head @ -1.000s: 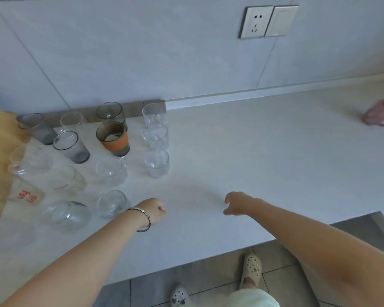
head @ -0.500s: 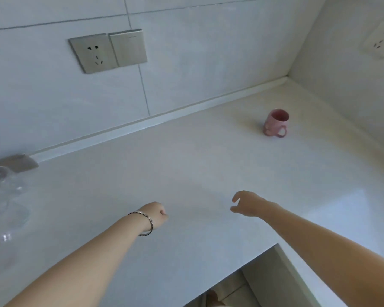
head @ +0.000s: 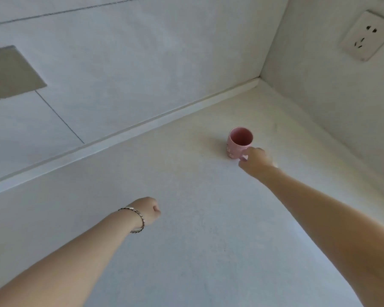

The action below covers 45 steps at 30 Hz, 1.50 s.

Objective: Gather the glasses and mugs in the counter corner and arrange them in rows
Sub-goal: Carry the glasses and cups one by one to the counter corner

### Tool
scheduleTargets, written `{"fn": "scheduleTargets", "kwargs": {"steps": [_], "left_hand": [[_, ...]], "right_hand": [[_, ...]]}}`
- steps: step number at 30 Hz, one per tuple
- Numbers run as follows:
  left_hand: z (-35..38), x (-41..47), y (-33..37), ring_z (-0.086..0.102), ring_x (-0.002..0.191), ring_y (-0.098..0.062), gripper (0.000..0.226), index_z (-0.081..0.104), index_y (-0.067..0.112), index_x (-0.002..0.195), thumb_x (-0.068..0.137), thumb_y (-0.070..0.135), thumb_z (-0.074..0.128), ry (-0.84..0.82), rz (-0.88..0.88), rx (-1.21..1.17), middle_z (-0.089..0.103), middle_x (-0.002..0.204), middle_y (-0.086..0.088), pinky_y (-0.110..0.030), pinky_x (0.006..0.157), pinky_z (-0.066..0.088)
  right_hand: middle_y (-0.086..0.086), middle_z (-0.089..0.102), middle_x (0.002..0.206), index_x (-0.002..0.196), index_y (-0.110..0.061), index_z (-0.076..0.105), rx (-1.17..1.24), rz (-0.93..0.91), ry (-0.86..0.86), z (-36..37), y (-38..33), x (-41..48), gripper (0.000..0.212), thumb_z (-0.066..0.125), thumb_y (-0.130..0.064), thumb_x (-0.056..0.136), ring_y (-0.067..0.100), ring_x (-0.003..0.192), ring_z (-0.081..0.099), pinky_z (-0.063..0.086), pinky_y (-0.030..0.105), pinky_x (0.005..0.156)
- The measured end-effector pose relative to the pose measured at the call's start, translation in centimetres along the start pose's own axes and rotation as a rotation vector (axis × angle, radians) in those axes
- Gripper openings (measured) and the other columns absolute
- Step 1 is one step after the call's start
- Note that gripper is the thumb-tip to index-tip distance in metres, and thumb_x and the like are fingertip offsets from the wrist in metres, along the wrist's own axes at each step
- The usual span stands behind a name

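Note:
A pink mug (head: 237, 144) stands upright on the white counter (head: 193, 244), near the corner where the two walls meet. My right hand (head: 256, 160) reaches out to it, and the fingers are closed around the handle on the mug's near right side. The handle is mostly hidden by those fingers. The mug rests on the counter. My left hand (head: 148, 210), with a bracelet at the wrist, is curled into a loose fist over the counter's middle and holds nothing. The other glasses are out of view.
A raised white strip (head: 124, 135) runs along the foot of the back wall. A grey switch plate (head: 9, 72) sits on the back wall at left. A white socket (head: 367, 35) is on the right wall.
The view has swung right, away from the rows of glasses. My right hand has stretched forward to the pink mug and closed on its handle. The left hand stays in a fist.

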<state>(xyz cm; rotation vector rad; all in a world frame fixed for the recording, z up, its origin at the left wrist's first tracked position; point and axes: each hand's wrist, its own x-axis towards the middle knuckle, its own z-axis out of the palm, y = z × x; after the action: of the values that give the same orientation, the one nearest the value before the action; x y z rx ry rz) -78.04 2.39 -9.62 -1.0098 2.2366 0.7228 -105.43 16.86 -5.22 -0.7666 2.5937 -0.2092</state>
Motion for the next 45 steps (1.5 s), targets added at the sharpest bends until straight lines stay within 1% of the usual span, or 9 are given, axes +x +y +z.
{"fn": "scheduleTargets", "kwargs": {"steps": [4, 7, 10, 15, 19, 29, 35, 40, 45], "left_hand": [[-1.0, 1.1, 0.0, 0.04, 0.079, -0.02, 0.022, 0.041, 0.021, 0.069, 0.09, 0.013, 0.041, -0.015, -0.017, 0.023, 0.045, 0.088, -0.002, -0.025, 0.06, 0.031], [-1.5, 1.5, -0.7, 0.047, 0.085, -0.019, 0.011, 0.049, 0.018, 0.084, 0.091, 0.016, 0.042, -0.008, -0.035, 0.033, 0.052, 0.093, 0.0, -0.024, 0.077, 0.037], [-1.8, 1.7, -1.5, 0.049, 0.089, -0.017, 0.01, 0.05, 0.018, 0.089, 0.093, 0.017, 0.041, 0.011, -0.055, 0.014, 0.055, 0.1, -0.001, -0.026, 0.081, 0.04], [-1.3, 0.8, -2.6, 0.05, 0.092, -0.017, 0.01, 0.051, 0.019, 0.091, 0.094, 0.018, 0.041, 0.009, -0.071, -0.001, 0.058, 0.105, -0.002, -0.025, 0.082, 0.04], [-0.9, -0.8, -3.6, 0.05, 0.091, -0.018, 0.014, 0.055, 0.02, 0.094, 0.094, 0.019, 0.041, 0.011, -0.072, -0.039, 0.057, 0.106, -0.002, -0.024, 0.079, 0.039], [3.2, -10.1, -13.0, 0.05, 0.093, -0.015, 0.01, 0.051, 0.021, 0.09, 0.093, 0.019, 0.042, 0.062, -0.117, -0.165, 0.053, 0.101, 0.004, -0.022, 0.082, 0.039], [7.8, -19.5, -23.5, 0.047, 0.092, -0.014, 0.01, 0.049, 0.02, 0.089, 0.094, 0.018, 0.04, 0.127, -0.159, -0.231, 0.051, 0.101, 0.003, -0.02, 0.079, 0.034], [13.1, -29.2, -34.9, 0.049, 0.093, -0.015, 0.03, 0.039, 0.03, 0.064, 0.092, 0.017, 0.041, 0.181, -0.242, -0.296, 0.05, 0.099, 0.004, -0.02, 0.081, 0.035], [18.3, -37.2, -43.1, 0.048, 0.092, -0.014, 0.025, 0.044, 0.029, 0.07, 0.092, 0.017, 0.042, 0.188, -0.317, -0.35, 0.054, 0.101, 0.002, -0.023, 0.083, 0.039]], "right_hand": [[0.014, 0.04, 0.132, 0.139, -0.01, 0.035, 0.09, 0.062, 0.113, -1.0, -1.3, 4.1, 0.072, 0.065, -0.042, 0.081, 0.033, 0.124, 0.042, 0.045, 0.042, 0.095], [0.014, 0.033, 0.135, 0.14, -0.008, 0.027, 0.084, 0.077, 0.1, 0.2, -1.9, 6.2, 0.079, 0.068, -0.037, 0.079, 0.034, 0.125, 0.038, 0.045, 0.043, 0.096], [0.016, 0.03, 0.138, 0.143, -0.005, 0.021, 0.109, 0.08, 0.091, 0.9, -1.8, 7.2, 0.087, 0.072, -0.027, 0.076, 0.035, 0.127, 0.037, 0.044, 0.045, 0.098], [0.011, 0.039, 0.131, 0.133, -0.005, 0.035, 0.2, 0.098, 0.16, 1.3, -0.9, 6.2, 0.084, 0.081, -0.028, 0.065, 0.034, 0.118, 0.046, 0.054, 0.048, 0.085], [0.009, 0.042, 0.13, 0.132, -0.008, 0.037, 0.048, -0.041, 0.142, 2.2, -1.2, 3.1, 0.083, 0.082, -0.032, 0.066, 0.031, 0.118, 0.047, 0.049, 0.041, 0.089], [0.0, 0.042, 0.134, 0.138, -0.017, 0.034, 0.007, -0.291, -0.015, 7.4, -9.3, -12.2, 0.089, 0.079, -0.041, 0.065, 0.023, 0.119, 0.049, 0.046, 0.035, 0.095], [-0.003, 0.04, 0.136, 0.14, -0.019, 0.032, -0.051, -0.459, -0.09, 13.5, -17.3, -24.4, 0.089, 0.077, -0.043, 0.066, 0.019, 0.122, 0.046, 0.047, 0.03, 0.093], [-0.006, 0.039, 0.137, 0.141, -0.021, 0.031, -0.038, -0.569, -0.145, 20.4, -25.5, -36.1, 0.09, 0.074, -0.049, 0.066, 0.017, 0.123, 0.047, 0.046, 0.029, 0.094], [-0.005, 0.038, 0.137, 0.141, -0.02, 0.03, -0.077, -0.684, -0.24, 26.8, -32.7, -45.2, 0.091, 0.075, -0.049, 0.066, 0.017, 0.123, 0.046, 0.047, 0.031, 0.094]]}}
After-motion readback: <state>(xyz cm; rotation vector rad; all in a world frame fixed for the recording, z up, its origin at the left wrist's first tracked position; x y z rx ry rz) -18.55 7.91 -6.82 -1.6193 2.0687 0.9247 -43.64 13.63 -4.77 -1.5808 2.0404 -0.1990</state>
